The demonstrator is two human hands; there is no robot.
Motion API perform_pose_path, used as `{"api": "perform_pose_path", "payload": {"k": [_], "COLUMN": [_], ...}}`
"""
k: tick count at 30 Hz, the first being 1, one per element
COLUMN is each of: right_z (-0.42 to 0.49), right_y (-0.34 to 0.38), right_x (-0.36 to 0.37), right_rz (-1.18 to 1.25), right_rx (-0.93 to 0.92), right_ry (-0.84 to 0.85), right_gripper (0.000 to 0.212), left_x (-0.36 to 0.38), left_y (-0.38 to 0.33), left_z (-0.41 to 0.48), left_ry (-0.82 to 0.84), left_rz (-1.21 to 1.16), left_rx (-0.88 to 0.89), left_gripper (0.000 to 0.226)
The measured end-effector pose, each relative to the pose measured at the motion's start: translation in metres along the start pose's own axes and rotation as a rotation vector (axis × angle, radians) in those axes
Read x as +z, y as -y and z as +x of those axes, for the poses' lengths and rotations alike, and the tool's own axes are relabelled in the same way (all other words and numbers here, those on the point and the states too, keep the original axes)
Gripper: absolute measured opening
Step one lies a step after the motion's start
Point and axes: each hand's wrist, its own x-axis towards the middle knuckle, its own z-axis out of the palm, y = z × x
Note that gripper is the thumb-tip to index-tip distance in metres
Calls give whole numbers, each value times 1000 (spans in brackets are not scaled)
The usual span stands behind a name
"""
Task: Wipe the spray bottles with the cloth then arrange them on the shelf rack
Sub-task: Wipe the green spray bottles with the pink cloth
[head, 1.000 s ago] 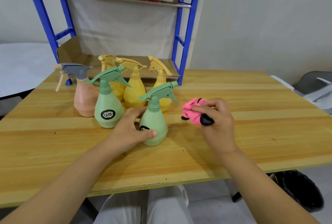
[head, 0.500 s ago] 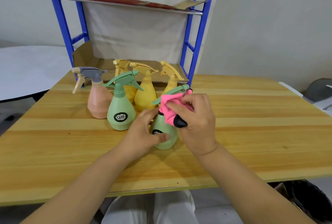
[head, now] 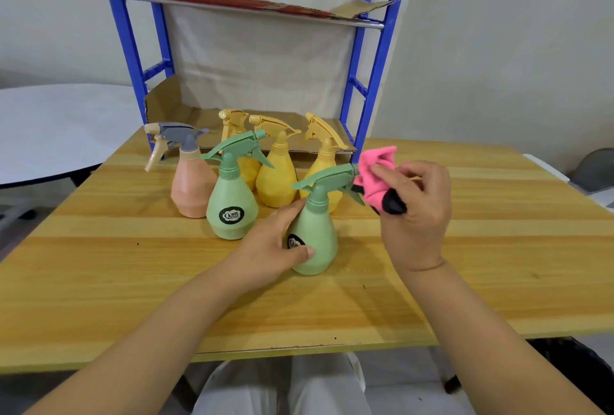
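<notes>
Several spray bottles stand on the wooden table [head: 99, 281]. My left hand [head: 269, 248] grips the body of the nearest green bottle [head: 319, 231], which stands upright. My right hand [head: 415, 211] holds a bunched pink cloth [head: 375, 175] with a black part against the back end of that bottle's trigger head. A second green bottle [head: 231, 205], a peach bottle [head: 191, 185] with a grey head and three yellow bottles [head: 277, 178] stand just behind. The blue shelf rack [head: 368, 82] rises at the table's far edge, lined with cardboard [head: 199, 115].
A white round table [head: 50, 128] sits to the left, beyond the wooden one. Grey and white objects [head: 594, 168] lie off the right edge. My knees show under the table's near edge.
My right hand brought the pink cloth from the table's right side to the green bottle's trigger head, then slid to its back end. My left hand kept its grip.
</notes>
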Motion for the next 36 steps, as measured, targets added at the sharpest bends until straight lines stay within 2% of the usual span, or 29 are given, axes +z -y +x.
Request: {"api": "perform_pose_path", "payload": {"k": [3, 6, 8, 10, 12, 17, 19, 23, 26, 28, 32, 36], "right_z": [-2, -5, -6, -7, -10, -23, -24, -18, -14, -14, -14, -15], "right_y": [-6, -5, 0, 7, 12, 20, 21, 17, 26, 30, 27, 10], "right_x": [-7, -9, -8, -8, -9, -14, -16, -14, -6, 1, 10, 10], "right_rz": [142, 241, 287, 318, 324, 237, 212, 234, 239, 242, 248, 229], "right_rx": [165, 300, 300, 264, 202, -4, -33, -9, -79, -102, -61, -11], "right_ry": [-29, 35, 101, 140, 156, 203, 161, 95, 117, 150, 162, 165], "right_gripper": [27, 38, 43, 40, 36, 34, 33, 34, 32, 30, 21, 22], "left_x": [-3, 10, 19, 24, 23, 18, 17, 17, 18, 20, 19, 17], "left_y": [-5, -13, -17, -17, -15, -13, -14, -30, -46, -54, -57, -53], "left_z": [-1, -3, -1, 2, 5, 2, 0, -8, -8, -7, -3, 0], "left_ry": [51, -193, -341, -402, -381, -170, -221, -376, -288, -237, -254, -262], "left_rz": [19, 123, 144, 141, 91, -55, -147, -353, -417, -462, -523, -439], "left_rx": [-33, -20, -7, 15, 22, 23, 36, 116, 199, 233, 214, 197], "left_gripper": [86, 85, 78, 71, 70, 79, 72, 43, 46, 40, 36, 38]}}
